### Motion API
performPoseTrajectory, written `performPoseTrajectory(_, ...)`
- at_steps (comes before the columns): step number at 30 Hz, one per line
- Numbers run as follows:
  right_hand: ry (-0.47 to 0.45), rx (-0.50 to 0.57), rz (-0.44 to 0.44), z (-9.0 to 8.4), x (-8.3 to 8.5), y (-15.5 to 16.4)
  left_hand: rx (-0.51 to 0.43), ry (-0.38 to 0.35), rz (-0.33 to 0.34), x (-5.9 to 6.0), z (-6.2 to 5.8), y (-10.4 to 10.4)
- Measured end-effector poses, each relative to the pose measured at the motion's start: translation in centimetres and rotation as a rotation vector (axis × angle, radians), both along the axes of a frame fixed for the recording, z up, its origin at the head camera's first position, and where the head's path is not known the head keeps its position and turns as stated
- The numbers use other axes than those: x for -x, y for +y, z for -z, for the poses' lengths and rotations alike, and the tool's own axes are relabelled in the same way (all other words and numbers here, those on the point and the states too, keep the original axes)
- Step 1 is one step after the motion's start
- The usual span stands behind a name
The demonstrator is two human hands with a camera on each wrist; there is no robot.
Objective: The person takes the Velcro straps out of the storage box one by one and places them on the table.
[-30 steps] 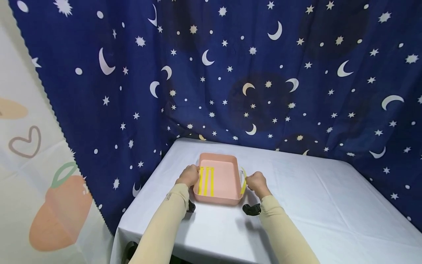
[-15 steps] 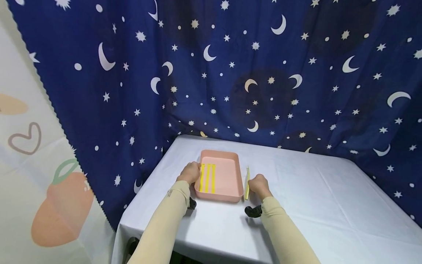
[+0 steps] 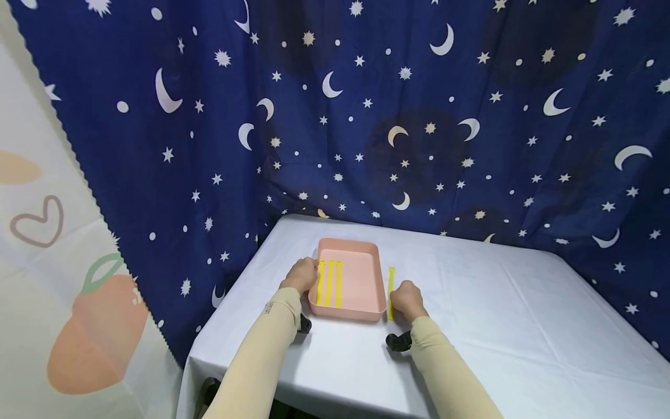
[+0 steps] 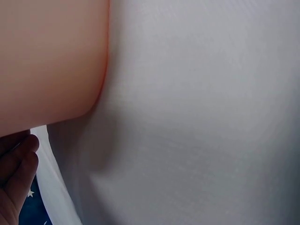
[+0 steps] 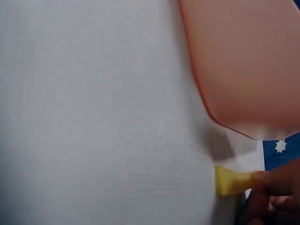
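Note:
A shallow pink tray [image 3: 361,285] with rounded corners sits on the table in the head view. Several yellow strips [image 3: 329,284] stand side by side along its left part. At the left wall my left hand [image 3: 300,274] grips the tray's rim; its fingers [image 4: 21,159] show under the tray's side in the left wrist view. To the right of the tray, my right hand [image 3: 408,299] pinches another yellow strip [image 3: 391,282] between thumb and finger. The right wrist view shows that strip's flared end [image 5: 227,180] sticking out from the fingers, close beside the tray wall [image 5: 243,70].
A white cloth covers the table [image 3: 497,326], which stretches far to the right. Behind it hangs a dark blue curtain [image 3: 366,139] with moons and stars. A white printed cloth [image 3: 94,337] hangs on the left. Black wrist devices [image 3: 399,342] sit below both hands.
My right hand has drawn the yellow strip slightly away from the tray's right wall and turned it upright along the tray. The left hand stays on the rim.

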State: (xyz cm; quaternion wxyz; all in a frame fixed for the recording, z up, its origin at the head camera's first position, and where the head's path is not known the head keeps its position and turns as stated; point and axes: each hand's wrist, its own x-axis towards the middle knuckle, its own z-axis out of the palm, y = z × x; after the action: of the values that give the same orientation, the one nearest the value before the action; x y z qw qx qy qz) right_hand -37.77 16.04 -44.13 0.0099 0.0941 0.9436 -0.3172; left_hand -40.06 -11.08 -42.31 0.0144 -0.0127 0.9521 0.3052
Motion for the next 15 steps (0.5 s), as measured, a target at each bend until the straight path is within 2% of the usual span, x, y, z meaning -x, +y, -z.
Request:
performPoseTrajectory(10, -0.006, -0.027, -0.009, 0.42, -0.10, -0.06, 0.000, -0.010, 0.003, -0.20, 0.01, 0.12)
performPoseTrajectory(15, 0.014, -0.018, -0.005, 0.34, -0.01, 0.08, -0.015, -0.001, 0.007, 0.18, 0.07, 0.03)
